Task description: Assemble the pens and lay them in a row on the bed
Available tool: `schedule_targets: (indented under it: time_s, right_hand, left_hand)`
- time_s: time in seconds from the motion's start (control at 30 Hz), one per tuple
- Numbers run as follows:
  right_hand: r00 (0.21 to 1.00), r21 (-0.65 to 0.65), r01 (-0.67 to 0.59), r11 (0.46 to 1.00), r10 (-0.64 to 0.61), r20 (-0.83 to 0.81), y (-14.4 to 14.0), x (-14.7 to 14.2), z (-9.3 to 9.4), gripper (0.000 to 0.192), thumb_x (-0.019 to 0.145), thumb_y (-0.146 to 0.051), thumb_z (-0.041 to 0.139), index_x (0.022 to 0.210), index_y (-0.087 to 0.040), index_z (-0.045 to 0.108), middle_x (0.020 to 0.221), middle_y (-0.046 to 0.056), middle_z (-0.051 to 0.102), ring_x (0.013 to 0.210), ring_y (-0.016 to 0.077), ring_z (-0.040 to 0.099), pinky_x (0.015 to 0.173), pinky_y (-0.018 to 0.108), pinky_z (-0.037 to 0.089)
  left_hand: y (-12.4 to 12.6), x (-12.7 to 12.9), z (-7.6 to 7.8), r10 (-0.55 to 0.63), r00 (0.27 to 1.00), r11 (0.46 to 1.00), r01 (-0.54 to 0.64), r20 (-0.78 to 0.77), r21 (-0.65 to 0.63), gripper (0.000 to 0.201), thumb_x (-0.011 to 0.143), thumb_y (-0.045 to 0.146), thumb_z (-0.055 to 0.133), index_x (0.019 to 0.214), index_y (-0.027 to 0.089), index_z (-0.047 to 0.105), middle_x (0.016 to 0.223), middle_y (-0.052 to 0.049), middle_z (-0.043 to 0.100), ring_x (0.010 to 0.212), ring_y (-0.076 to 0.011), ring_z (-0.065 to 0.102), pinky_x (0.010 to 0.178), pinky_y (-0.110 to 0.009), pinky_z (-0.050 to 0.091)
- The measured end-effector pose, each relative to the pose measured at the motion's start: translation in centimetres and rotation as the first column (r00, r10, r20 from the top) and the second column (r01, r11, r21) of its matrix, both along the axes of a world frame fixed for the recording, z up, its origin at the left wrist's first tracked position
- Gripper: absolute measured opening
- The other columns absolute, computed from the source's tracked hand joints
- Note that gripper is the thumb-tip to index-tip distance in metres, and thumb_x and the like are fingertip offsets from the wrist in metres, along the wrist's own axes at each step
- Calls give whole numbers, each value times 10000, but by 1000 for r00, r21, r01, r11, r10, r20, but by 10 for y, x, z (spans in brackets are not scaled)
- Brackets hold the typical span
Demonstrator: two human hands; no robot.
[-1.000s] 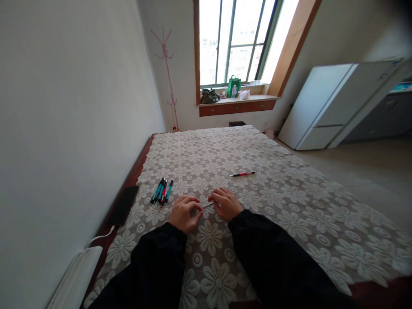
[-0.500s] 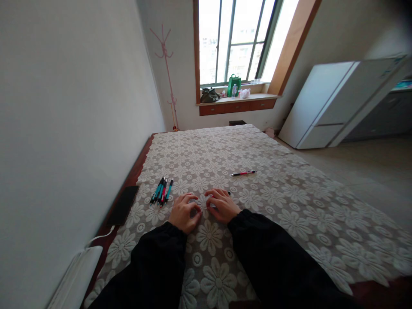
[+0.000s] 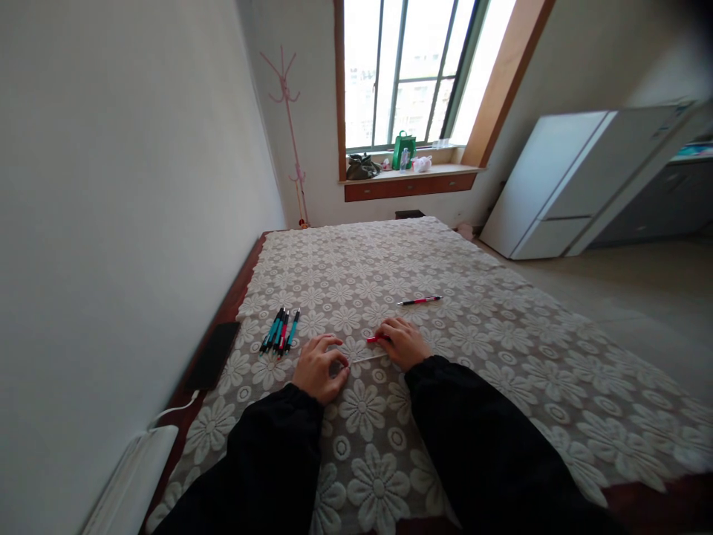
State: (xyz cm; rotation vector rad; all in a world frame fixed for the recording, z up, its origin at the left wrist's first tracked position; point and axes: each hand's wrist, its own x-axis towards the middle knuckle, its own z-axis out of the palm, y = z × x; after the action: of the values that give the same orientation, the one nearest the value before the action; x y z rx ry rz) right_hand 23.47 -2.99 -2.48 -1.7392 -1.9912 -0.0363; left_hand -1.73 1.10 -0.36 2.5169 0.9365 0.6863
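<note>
The left hand (image 3: 318, 369), loosely curled, meets a thin white rod (image 3: 368, 360) at its fingertips, grip unclear; the right hand (image 3: 405, 343) pinches a red pen (image 3: 371, 339).

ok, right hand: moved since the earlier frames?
Yes. The right hand has shifted rightward and slightly farther out, closer to the lone red-and-black pen lying on the tablecloth.

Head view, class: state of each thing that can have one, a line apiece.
Left hand: curled, grip unclear
Right hand: closed on red object
Thin white stick: straight, between the hands
Grouped pens: lying close together
Lone pen: lying flat
Black device: dark
Fridge: shut
Drawers: shut
Green bag: upright
Coat rack: upright
</note>
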Motion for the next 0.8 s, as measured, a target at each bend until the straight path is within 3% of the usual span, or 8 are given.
schedule_targets:
  time_s: [0.23, 0.43, 0.63, 0.8]
  right_hand:
    - [982, 82, -172, 982, 165, 88, -2, -10, 7, 250, 883, -79, 534, 987, -264, 665, 992, 41, 646, 985, 219, 521, 967, 403, 334]
    - [967, 125, -235, 964, 218, 131, -4, -13, 10, 322, 806, -28, 552, 956, -269, 705, 998, 37, 638, 1018, 225, 505, 1035, 423, 282]
    - [983, 145, -155, 977, 137, 122, -3, -9, 7, 305, 810, -41, 564, 951, -271, 706, 1022, 27, 651, 1056, 212, 510, 1090, 413, 218]
    - [995, 75, -14, 997, 6, 102, -3, 2, 8, 248, 867, -82, 536, 929, -268, 689, 1012, 21, 674, 1083, 213, 530, 1129, 460, 132]
  left_hand:
    - [0, 0, 0, -2, 1000, 1000, 2, 6, -4, 99, 741, 230, 707, 835, 259, 725, 1217, -50, 632, 1272, -288, 478, 1115, -488, 344]
    - [0, 1, 1, -2, 1000, 1000, 2, 9, -12, 112, 733, 219, 701, 838, 254, 720, 1204, -47, 639, 1267, -287, 480, 1105, -488, 349]
    - [0, 1, 1, -7, 1000, 1000, 7, 12, -10, 93, 730, 219, 699, 812, 252, 726, 1199, -46, 646, 1258, -292, 488, 1097, -484, 355]
    - [0, 1, 1, -3, 1000, 1000, 3, 21, -8, 66, 726, 209, 702, 773, 250, 723, 1177, -42, 655, 1252, -292, 492, 1101, -489, 347]
